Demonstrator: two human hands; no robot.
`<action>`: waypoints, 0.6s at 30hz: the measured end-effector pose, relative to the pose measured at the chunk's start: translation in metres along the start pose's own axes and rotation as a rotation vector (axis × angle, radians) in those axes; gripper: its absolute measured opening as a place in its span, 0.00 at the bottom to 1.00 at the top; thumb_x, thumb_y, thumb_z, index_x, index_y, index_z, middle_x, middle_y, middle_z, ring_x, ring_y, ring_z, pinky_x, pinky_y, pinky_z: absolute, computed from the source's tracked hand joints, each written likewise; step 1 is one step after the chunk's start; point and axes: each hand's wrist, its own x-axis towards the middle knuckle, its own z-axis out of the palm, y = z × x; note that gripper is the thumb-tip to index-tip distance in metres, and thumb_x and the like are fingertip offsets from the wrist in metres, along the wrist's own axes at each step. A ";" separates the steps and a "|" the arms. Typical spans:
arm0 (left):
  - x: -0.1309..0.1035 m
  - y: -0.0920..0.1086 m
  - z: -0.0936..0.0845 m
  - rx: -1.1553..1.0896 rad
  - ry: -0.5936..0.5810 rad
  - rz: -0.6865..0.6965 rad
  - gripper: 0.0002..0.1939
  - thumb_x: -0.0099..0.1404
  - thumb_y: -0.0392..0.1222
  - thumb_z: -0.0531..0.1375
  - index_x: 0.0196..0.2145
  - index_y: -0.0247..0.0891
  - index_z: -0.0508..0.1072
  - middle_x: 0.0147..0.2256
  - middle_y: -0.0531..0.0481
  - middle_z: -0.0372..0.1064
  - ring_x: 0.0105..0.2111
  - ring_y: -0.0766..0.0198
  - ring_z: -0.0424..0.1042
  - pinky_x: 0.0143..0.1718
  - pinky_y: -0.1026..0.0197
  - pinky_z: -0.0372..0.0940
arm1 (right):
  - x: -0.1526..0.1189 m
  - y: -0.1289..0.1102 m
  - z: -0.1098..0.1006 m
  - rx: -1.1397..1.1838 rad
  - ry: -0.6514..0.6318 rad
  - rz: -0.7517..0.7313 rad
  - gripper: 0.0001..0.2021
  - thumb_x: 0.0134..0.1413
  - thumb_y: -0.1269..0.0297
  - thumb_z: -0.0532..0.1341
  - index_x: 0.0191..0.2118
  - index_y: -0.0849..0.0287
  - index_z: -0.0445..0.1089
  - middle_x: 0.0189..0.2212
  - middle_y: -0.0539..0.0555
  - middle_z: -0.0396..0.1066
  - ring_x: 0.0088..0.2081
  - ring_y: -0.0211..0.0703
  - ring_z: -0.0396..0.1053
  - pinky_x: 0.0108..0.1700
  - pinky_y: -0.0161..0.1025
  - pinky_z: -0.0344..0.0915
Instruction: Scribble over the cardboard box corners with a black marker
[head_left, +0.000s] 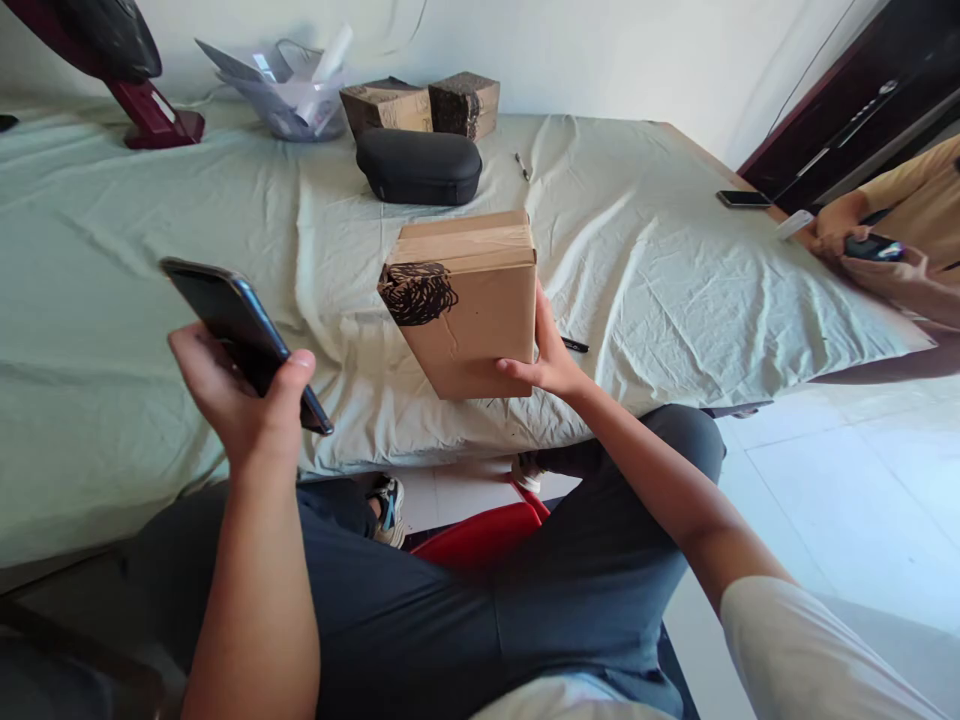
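Note:
A dark smartphone (244, 335) is gripped in my left hand (251, 400), tilted, with my thumb along its near edge. My right hand (551, 360) holds a brown cardboard box (472, 330) by its right side, thumb on the front face and the other fingers mostly hidden behind. Black scribble covers the box's upper left corner. The box stands tilted near the front edge of the cloth-covered table (652, 270); whether its bottom touches the cloth I cannot tell. Just right of my right hand lies a black pen (575, 345), partly hidden.
Behind the box sit a black zip case (418, 167), two small cardboard boxes (386, 105) and a clear plastic basket (300, 105) with items. A dark red device (157, 120) stands far left. Another pen (523, 167) and a phone (742, 199) lie rightward. Another person's hands (877, 250) hold a dark object.

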 end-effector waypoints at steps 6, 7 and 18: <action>-0.023 0.039 0.020 -0.047 -0.093 0.026 0.40 0.44 0.64 0.70 0.49 0.45 0.62 0.43 0.51 0.64 0.39 0.59 0.66 0.41 0.54 0.65 | 0.003 0.001 0.002 0.045 0.017 -0.025 0.76 0.48 0.17 0.68 0.88 0.51 0.29 0.83 0.68 0.49 0.85 0.74 0.43 0.86 0.71 0.44; -0.026 0.044 0.021 -0.045 -0.110 0.033 0.40 0.44 0.63 0.71 0.49 0.45 0.62 0.43 0.51 0.64 0.41 0.58 0.67 0.42 0.55 0.65 | 0.004 0.001 0.003 0.053 0.018 -0.030 0.76 0.49 0.18 0.69 0.88 0.51 0.30 0.83 0.68 0.48 0.85 0.74 0.43 0.86 0.71 0.44; -0.040 0.060 0.025 -0.103 -0.072 -0.012 0.39 0.43 0.60 0.74 0.48 0.44 0.64 0.42 0.52 0.66 0.36 0.61 0.68 0.37 0.56 0.67 | 0.001 0.008 0.004 0.050 0.016 -0.026 0.74 0.51 0.21 0.70 0.88 0.49 0.29 0.84 0.67 0.45 0.84 0.71 0.45 0.85 0.70 0.45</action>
